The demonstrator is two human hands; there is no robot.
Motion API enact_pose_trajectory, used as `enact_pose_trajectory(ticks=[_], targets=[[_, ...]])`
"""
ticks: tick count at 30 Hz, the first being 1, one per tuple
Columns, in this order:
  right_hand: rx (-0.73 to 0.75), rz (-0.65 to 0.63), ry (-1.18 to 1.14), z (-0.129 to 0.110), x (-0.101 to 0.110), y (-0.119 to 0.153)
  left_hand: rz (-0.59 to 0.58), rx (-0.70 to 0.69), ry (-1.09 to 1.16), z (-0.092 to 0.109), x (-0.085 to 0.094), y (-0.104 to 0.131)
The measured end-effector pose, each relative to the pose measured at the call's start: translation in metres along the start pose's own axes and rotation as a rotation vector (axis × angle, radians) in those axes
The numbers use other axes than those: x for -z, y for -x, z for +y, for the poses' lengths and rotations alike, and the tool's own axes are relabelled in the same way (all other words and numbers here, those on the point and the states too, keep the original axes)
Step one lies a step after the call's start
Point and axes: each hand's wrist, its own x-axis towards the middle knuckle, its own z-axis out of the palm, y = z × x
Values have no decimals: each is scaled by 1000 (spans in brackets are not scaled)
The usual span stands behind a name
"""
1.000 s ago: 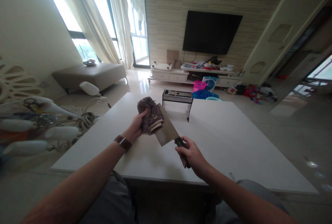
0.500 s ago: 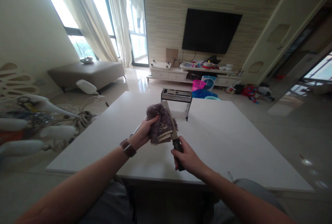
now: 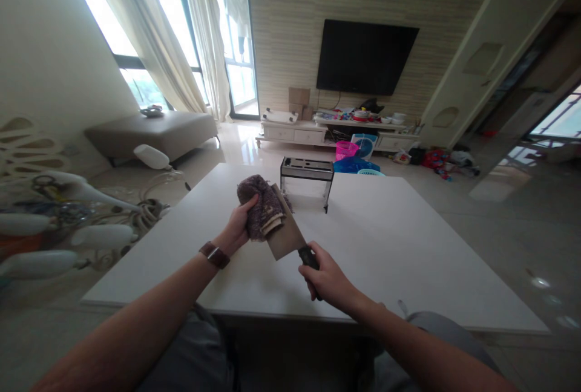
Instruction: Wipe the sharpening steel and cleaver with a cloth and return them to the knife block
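My left hand (image 3: 239, 224) grips a bunched purple-grey cloth (image 3: 259, 204), thumb on top, with its folded light edge against the blade of a cleaver (image 3: 287, 236). The broad metal blade points up and to the left, and its upper part is partly covered by the cloth. My right hand (image 3: 327, 274) is closed around the cleaver's black handle. Both are held above a white table (image 3: 385, 247). Behind them a knife rack (image 3: 307, 168) with a dark slotted top and clear sides stands upright on the table.
A grey bench (image 3: 158, 135) stands by the window. White lamp-like parts and coiled tubes lie at the left. A low white cabinet (image 3: 279, 132), a pink basket (image 3: 346, 150) and a pale blue basket (image 3: 370, 172) are beyond the table, below a television (image 3: 367, 56).
My left hand and the cloth have moved left and slightly toward the blade's lower corner, exposing more of the blade. My right hand still holds the handle in nearly the same place.
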Motion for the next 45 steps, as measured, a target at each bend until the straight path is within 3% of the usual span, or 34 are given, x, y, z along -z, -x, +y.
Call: enact_pose_trajectory(ticks=[5,12,20,24,32,36,41,45], targets=[[-26,54,-110,-5,-2,2,-8,23,20,-10,-15,9],[0,104,-94,-5,-1,1,-74,68,41,-34,-38,28],[21,200,-179,-5,3,-4,-82,81,-74,-59,-56,51],[16,208,-178,-5,4,-6,-66,47,-150,-53,-55,47],[68,212,-123,-7,13,-11,9,-78,-346,-14,-39,32],[83,213,-122,-8,14,-8,-18,-57,-309,-11,-34,34],[86,197,-168,-5,12,-7,-164,82,-144,-36,-47,46],[68,227,-152,-4,13,-7,-129,90,-104,-58,-60,55]])
